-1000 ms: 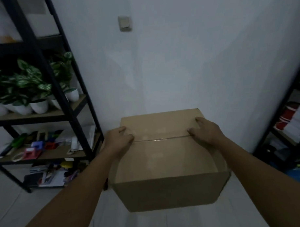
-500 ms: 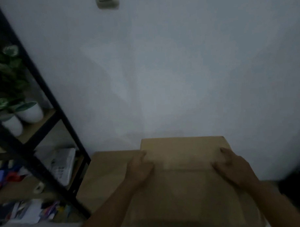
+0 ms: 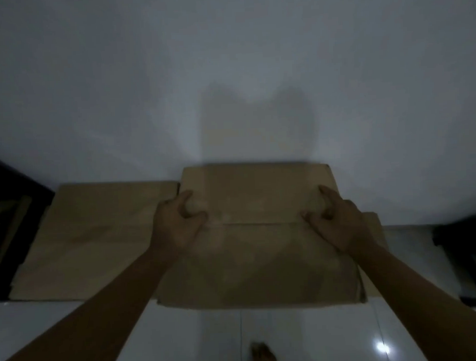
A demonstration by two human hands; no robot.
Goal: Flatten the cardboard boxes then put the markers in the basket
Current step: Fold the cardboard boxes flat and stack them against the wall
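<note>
A brown cardboard box (image 3: 258, 263) sits low on the white floor against the wall, its top flaps meeting at a seam. My left hand (image 3: 176, 225) grips the left end of the seam with curled fingers. At the right end of the same seam, my right hand (image 3: 338, 222) grips with fingers hooked over the flap edge. To the left lies a flattened cardboard box (image 3: 98, 239), flat on the floor. No markers or basket are in view.
A black shelf frame (image 3: 13, 204) stands at the far left edge. Another dark shelf frame (image 3: 466, 256) stands at the far right. A white wall (image 3: 227, 72) rises right behind the boxes. A bare foot (image 3: 263, 355) shows on the glossy tiled floor below.
The box has come down from mid-air to the floor beside the flattened box. The view has tilted down and moved closer; the plant shelf has left the frame. Both hands stay at the seam.
</note>
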